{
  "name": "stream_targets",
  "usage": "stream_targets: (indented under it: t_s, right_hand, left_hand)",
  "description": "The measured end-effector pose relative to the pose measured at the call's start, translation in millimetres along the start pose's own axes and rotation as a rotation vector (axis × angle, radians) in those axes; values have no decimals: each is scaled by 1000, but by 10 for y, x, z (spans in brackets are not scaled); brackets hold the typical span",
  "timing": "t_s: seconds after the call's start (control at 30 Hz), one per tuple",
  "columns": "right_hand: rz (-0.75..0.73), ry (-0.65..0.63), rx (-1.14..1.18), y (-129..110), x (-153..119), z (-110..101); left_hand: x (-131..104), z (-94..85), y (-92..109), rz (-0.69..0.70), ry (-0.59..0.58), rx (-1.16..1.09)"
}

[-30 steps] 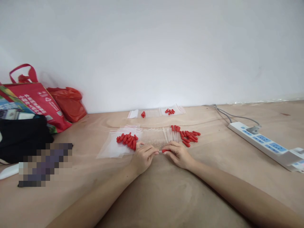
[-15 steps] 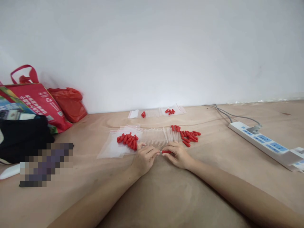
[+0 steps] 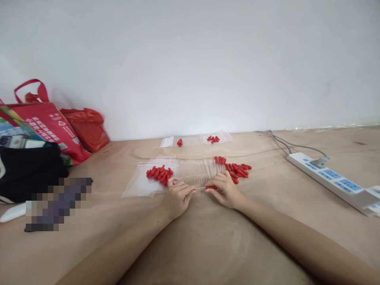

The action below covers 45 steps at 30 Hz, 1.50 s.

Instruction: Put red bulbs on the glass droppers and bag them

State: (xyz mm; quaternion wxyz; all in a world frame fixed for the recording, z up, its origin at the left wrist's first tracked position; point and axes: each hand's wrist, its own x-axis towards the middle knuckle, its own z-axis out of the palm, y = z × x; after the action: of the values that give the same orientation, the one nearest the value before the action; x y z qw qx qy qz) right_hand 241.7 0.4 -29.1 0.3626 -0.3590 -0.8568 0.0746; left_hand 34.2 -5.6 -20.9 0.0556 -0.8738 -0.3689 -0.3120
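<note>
Between my hands lies a thin clear dropper tube (image 3: 200, 189), held level just above the wooden tabletop. My left hand (image 3: 179, 196) is closed, pinching the tube's left end in its fingertips. On the other end is a red rubber bulb (image 3: 210, 187), gripped by the closed fingers of my right hand (image 3: 226, 190), which hide part of it. Right behind both hands a row of clear dropper tubes (image 3: 192, 170) is laid out side by side. Several at its right end wear red bulbs (image 3: 220, 160). Loose red bulbs are heaped at left (image 3: 159, 174) and right (image 3: 238, 170).
Clear zip bags (image 3: 136, 184) lie under the left heap. Farther back by the wall is a smaller group of tubes (image 3: 191, 141) with red bulbs. A white power strip (image 3: 332, 176) stands at right. Bags (image 3: 53, 126) and a black cloth item (image 3: 32, 170) are at left.
My hands have moved slightly apart. More of the clear tube now shows between my left fingertips and the red bulb in my right hand.
</note>
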Motion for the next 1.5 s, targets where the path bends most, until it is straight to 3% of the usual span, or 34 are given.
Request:
stream_targets:
  t_s: [0.73, 0.9, 1.07, 1.2, 1.27, 1.37, 1.5]
  right_hand:
    - [-92, -24, 54, -19, 26, -1]
    - [206, 169, 418, -55, 96, 54]
    - [406, 265, 698, 105, 294, -63]
    - [643, 322, 485, 509, 423, -379]
    - [763, 255, 296, 689, 430, -477]
    - [852, 89, 2, 825, 400, -478]
    - [805, -59, -258, 834, 381, -370]
  left_hand:
    - [22, 7, 23, 48, -24, 9]
    - [65, 38, 39, -5, 21, -57]
    - [74, 12, 45, -19, -59, -121]
    - [73, 16, 34, -97, -55, -115]
    - [74, 35, 29, -104, -64, -112]
    - [78, 61, 26, -90, -73, -118]
    - [87, 70, 29, -79, -73, -105]
